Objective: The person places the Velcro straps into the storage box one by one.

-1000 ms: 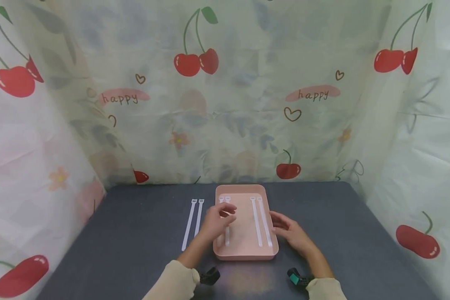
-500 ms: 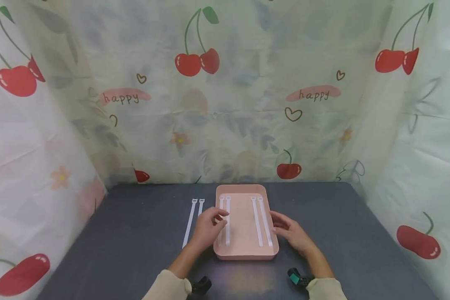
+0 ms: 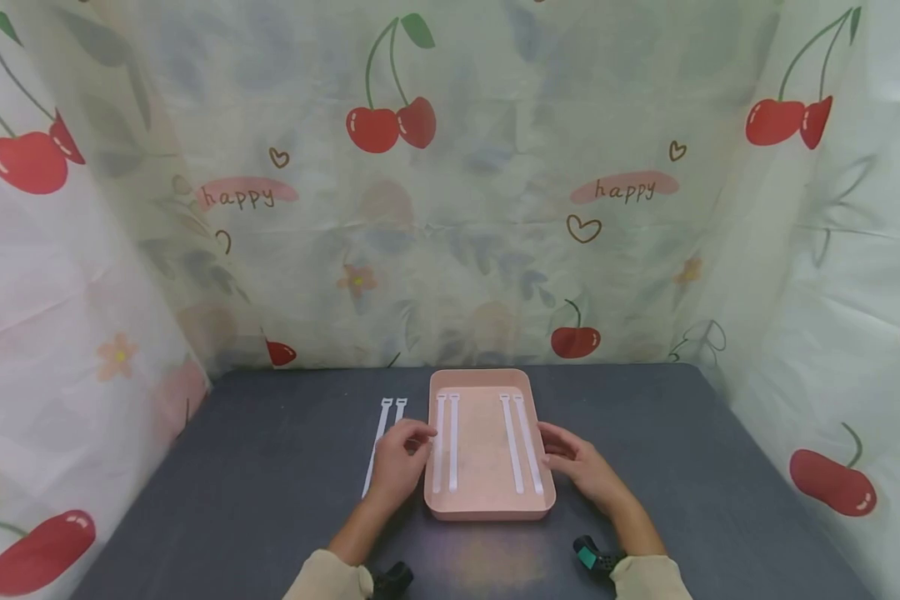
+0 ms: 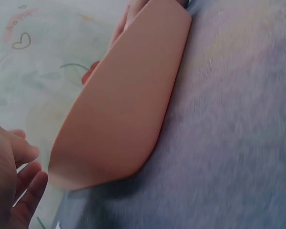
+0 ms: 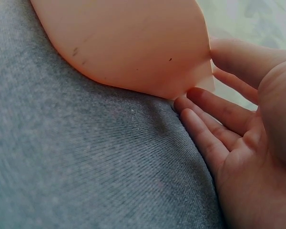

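Note:
A shallow pink tray (image 3: pixel 487 454) lies in front of me in the head view, with two white slotted-head straps along its left side (image 3: pixel 453 446) and two along its right side (image 3: pixel 512 446). My left hand (image 3: pixel 400 463) is by the tray's left rim, fingers loosely bent and holding nothing. In the left wrist view its fingertips are close to the tray corner. Two more white straps (image 3: pixel 382 427) lie left of the tray, their lower parts partly hidden by that hand. My right hand (image 3: pixel 583 467) touches the tray's right wall, thumb by the rim and fingers low at the wall.
The dark table (image 3: pixel 285 467) spreads to both sides of the tray. Behind it hangs a cherry-printed curtain (image 3: pixel 450 250), which also closes off the left and right. Each wrist wears a black band (image 3: pixel 596 557).
My left hand has moved left and slightly down from over the tray's left straps to its left rim, uncovering those straps. The right hand has stayed at the tray's right side.

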`<act>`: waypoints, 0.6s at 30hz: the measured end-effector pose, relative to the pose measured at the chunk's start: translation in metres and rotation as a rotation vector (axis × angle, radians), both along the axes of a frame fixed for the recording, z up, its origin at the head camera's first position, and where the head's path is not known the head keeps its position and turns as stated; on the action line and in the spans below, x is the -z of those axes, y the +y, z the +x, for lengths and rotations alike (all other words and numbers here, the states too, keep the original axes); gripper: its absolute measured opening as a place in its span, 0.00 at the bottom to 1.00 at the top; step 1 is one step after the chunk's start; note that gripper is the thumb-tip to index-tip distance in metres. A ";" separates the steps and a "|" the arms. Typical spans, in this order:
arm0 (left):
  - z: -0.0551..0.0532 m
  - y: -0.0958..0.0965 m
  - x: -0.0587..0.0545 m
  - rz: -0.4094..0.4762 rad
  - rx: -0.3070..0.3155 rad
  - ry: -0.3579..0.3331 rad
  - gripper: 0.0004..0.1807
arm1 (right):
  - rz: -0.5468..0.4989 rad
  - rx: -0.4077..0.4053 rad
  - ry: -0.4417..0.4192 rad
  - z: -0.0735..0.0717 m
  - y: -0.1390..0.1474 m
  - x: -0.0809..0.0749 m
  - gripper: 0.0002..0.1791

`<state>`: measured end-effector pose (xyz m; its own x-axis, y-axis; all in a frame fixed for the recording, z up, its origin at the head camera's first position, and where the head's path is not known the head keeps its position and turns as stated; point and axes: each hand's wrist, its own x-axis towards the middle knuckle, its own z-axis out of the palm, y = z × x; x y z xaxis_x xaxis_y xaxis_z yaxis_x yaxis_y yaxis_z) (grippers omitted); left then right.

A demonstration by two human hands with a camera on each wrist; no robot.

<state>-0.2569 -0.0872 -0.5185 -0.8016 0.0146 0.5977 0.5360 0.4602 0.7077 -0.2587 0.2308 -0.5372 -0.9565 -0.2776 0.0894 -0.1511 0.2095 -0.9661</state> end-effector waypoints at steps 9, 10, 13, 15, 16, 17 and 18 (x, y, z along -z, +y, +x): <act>-0.010 -0.020 0.004 -0.025 -0.106 -0.013 0.13 | 0.006 0.007 0.004 -0.001 0.000 0.000 0.34; -0.011 -0.023 0.004 -0.034 -0.121 -0.015 0.12 | 0.008 0.007 0.003 -0.001 0.000 0.000 0.34; -0.016 -0.030 0.005 -0.059 -0.162 -0.043 0.12 | 0.009 0.011 0.001 0.000 0.000 0.000 0.34; -0.018 -0.034 0.005 -0.074 -0.183 -0.075 0.12 | 0.010 0.010 0.000 0.000 -0.001 -0.001 0.34; -0.019 -0.036 0.005 -0.082 -0.194 -0.087 0.12 | 0.010 0.009 0.001 0.001 -0.001 -0.001 0.34; -0.020 -0.039 0.005 -0.085 -0.201 -0.099 0.12 | 0.008 0.008 0.000 0.001 -0.001 -0.002 0.34; -0.021 -0.041 0.006 -0.091 -0.211 -0.112 0.12 | 0.007 0.007 0.000 0.001 -0.001 -0.002 0.34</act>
<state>-0.2779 -0.1278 -0.5241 -0.8536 -0.1101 0.5092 0.3426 0.6178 0.7078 -0.2574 0.2297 -0.5350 -0.9584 -0.2717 0.0875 -0.1495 0.2169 -0.9647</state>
